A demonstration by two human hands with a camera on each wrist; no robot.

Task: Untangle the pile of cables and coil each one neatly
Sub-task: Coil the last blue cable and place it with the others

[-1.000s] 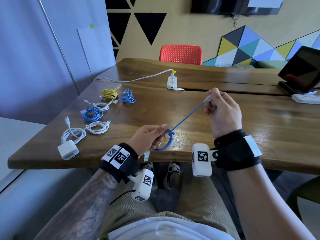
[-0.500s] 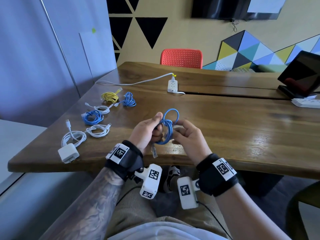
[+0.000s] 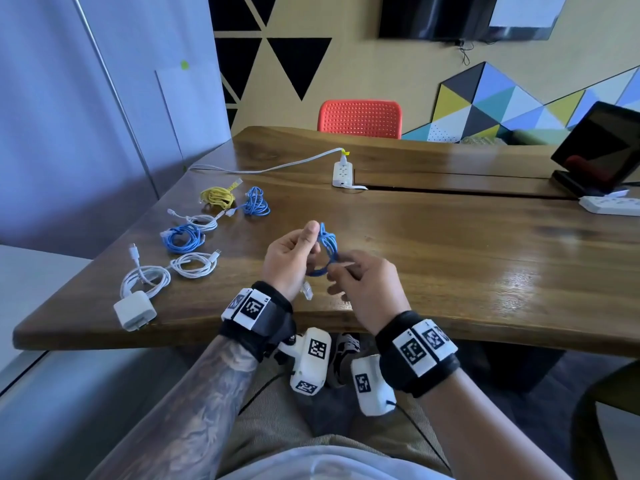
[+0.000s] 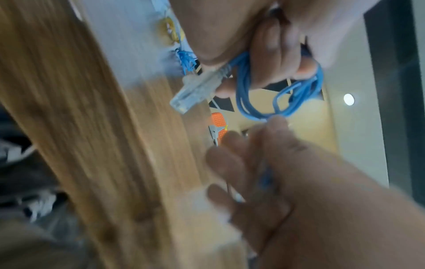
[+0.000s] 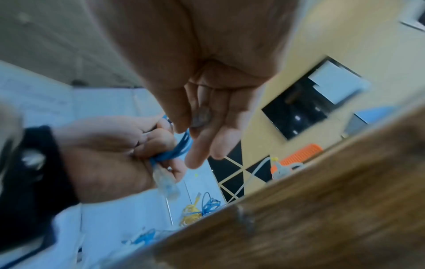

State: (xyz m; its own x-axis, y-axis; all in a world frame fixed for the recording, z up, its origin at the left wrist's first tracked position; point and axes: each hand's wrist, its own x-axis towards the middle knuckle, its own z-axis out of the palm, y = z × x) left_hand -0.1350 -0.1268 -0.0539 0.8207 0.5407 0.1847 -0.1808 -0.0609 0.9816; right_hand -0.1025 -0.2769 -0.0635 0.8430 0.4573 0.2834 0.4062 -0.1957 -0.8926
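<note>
Above the near edge of the dark wooden bench (image 3: 485, 271), the left hand (image 3: 289, 259) grips a thin blue network cable (image 3: 327, 249) wound into a small coil, fingers (image 4: 266, 54) curled through the loops and thumb pressed on top. The cable's clear plastic plug (image 4: 195, 89) hangs free below that hand. The right hand (image 3: 369, 289) sits just at 4 o'clock of the coil, its thumb and forefinger pinching the coil's lower strand; its other fingers (image 5: 204, 145) are loosely extended.

At 10 o'clock from the hands, coiled cables lie in a row on the bench: a yellow bundle (image 3: 217, 196), a blue bundle (image 3: 256, 202), a second blue coil (image 3: 181, 237), white coils (image 3: 194, 265) and a white charger block (image 3: 134, 310). A white power strip (image 3: 343, 173) lies at 12 o'clock, well apart.
</note>
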